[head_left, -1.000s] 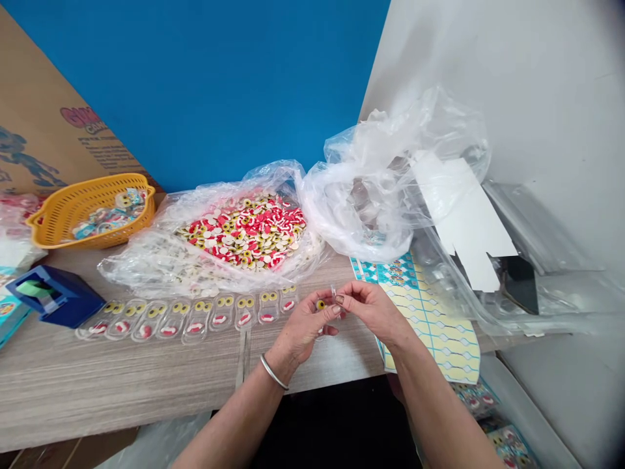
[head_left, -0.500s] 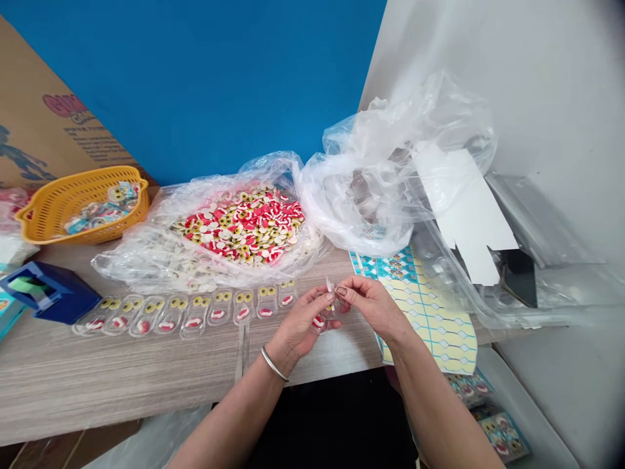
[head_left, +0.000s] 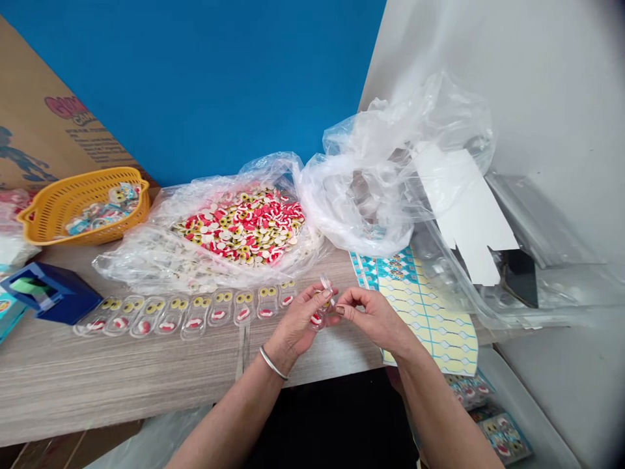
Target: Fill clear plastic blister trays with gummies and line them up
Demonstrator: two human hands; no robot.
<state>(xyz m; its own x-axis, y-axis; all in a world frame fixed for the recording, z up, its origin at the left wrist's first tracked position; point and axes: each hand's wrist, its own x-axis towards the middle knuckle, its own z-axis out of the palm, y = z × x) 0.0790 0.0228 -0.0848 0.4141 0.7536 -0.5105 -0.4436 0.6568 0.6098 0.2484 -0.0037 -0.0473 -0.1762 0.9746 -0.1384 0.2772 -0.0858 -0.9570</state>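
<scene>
My left hand (head_left: 297, 320) is closed on a small clear plastic blister pack (head_left: 317, 320), with a red-and-white gummy showing near its lower end. A whitish strip (head_left: 325, 283) sticks up from the pack above my left thumb. My right hand (head_left: 371, 318) is at the pack's right edge, thumb and forefinger pinched together; what lies between them is too small to make out. To the left, a row of open blister packs (head_left: 194, 320) lies on the table (head_left: 146, 371), holding yellow eye-like gummies above red-and-white mouth-shaped ones.
Behind the row, a large clear bag (head_left: 131, 260) holds loose gummies (head_left: 244, 225). At left stand a yellow basket (head_left: 88, 185) and a blue tape dispenser (head_left: 73, 293). Yellow sticker sheets (head_left: 439, 326), crumpled plastic (head_left: 361, 195) and white card (head_left: 469, 202) lie at right.
My right hand has shifted slightly down and right from the top of the pack to its edge. The pack in my left hand has tilted a little, and its strip shows more.
</scene>
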